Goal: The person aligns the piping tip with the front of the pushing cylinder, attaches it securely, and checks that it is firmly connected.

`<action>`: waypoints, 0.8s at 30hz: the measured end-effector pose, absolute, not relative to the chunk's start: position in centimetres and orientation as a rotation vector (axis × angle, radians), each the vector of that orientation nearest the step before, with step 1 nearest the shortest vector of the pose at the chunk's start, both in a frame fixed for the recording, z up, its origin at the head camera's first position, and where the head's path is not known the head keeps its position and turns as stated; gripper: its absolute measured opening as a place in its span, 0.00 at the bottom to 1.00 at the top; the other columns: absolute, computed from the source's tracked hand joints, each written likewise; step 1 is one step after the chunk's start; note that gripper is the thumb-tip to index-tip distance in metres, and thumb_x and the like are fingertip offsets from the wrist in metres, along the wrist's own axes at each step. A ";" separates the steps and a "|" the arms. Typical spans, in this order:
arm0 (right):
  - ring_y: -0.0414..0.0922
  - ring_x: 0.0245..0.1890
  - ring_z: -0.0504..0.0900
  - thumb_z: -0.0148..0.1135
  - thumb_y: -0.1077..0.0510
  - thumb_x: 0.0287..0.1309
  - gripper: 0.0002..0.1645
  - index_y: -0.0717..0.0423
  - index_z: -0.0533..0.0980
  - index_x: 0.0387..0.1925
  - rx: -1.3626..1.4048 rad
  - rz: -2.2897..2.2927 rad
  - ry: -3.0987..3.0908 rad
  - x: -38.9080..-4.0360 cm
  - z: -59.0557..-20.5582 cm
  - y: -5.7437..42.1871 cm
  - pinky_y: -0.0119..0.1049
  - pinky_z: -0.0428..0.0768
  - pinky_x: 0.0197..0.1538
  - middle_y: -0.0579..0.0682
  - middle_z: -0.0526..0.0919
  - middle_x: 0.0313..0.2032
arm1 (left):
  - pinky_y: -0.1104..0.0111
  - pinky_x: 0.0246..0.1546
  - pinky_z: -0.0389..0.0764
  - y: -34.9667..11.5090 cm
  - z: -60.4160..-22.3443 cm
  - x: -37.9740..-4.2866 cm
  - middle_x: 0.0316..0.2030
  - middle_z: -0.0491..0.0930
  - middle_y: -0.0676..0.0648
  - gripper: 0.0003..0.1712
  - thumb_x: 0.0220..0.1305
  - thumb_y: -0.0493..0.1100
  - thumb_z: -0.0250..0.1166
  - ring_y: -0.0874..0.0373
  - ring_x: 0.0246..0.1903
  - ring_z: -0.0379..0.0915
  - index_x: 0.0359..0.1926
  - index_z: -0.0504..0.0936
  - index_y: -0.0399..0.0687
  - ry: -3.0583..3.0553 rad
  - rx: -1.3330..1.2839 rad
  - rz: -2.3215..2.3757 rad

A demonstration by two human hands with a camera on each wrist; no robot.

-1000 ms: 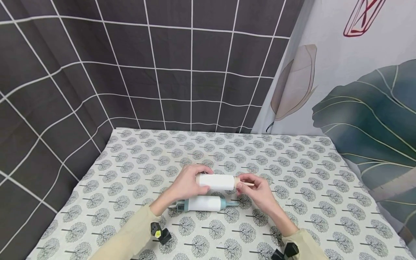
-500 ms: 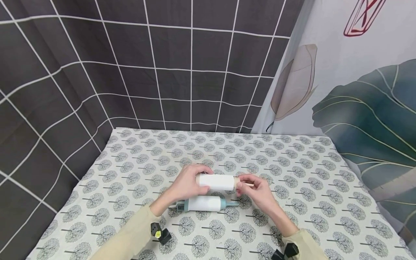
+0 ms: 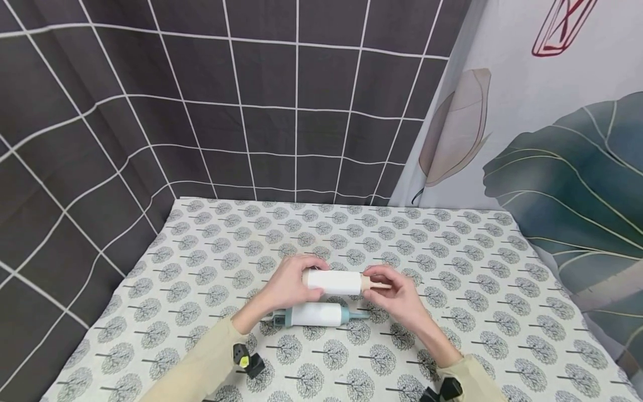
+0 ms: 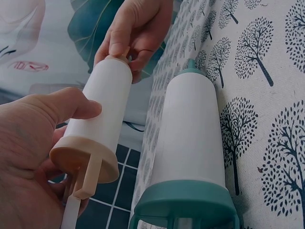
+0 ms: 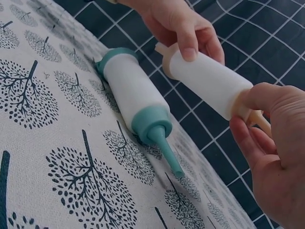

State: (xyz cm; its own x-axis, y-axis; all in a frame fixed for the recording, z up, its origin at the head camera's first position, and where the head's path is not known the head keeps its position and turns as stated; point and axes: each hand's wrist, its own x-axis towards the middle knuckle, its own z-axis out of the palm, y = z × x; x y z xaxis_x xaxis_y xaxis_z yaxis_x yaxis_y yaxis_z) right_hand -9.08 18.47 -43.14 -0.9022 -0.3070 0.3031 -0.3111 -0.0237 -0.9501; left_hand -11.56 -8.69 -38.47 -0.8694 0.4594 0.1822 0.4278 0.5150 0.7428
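My left hand (image 3: 287,283) holds a white cylindrical bottle (image 3: 335,282) near its beige left end, thumb in front and fingers behind. At the other end, my right hand (image 3: 398,294) pinches the beige nozzle cap (image 5: 239,105) between thumb and fingers; its thin nozzle points right. In the left wrist view, a beige end piece (image 4: 86,158) with prongs sits below my left thumb. Just nearer to me, a matching white bottle with teal ends (image 3: 316,314) lies on its side on the cloth, untouched, its teal nozzle (image 5: 164,152) pointing right.
A tree-print cloth (image 3: 241,335) covers the table. Behind it hangs a dark curtain with a white grid (image 3: 266,128); a leaf-patterned curtain (image 3: 577,184) hangs on the right. Both sleeves carry black wrist devices (image 3: 248,360).
The fingers of my right hand have shifted around the beige cap, thumb slightly lower and the grip wider, so more of the nozzle shows. The left hand and the teal-ended bottle stay put.
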 end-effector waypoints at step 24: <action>0.49 0.35 0.85 0.66 0.69 0.58 0.19 0.73 0.76 0.50 0.426 2.097 -2.373 -8.9 -42.6 18.2 0.38 0.84 0.43 0.63 0.82 0.40 | 0.49 0.49 0.70 -8.5 -38.0 -11.3 0.46 0.84 0.49 0.27 0.43 0.34 0.78 0.55 0.41 0.73 0.49 0.85 0.45 2.728 0.804 1.277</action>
State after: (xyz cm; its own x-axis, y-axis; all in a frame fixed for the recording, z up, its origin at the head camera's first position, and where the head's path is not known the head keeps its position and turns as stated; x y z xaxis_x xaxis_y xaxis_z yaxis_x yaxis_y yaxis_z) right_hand -8.93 18.22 -42.57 -0.9631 -0.2329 0.1348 -0.1625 0.1040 -0.9812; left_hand -11.29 -8.46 -38.01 -0.8668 0.4610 0.1899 0.4411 0.5316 0.7231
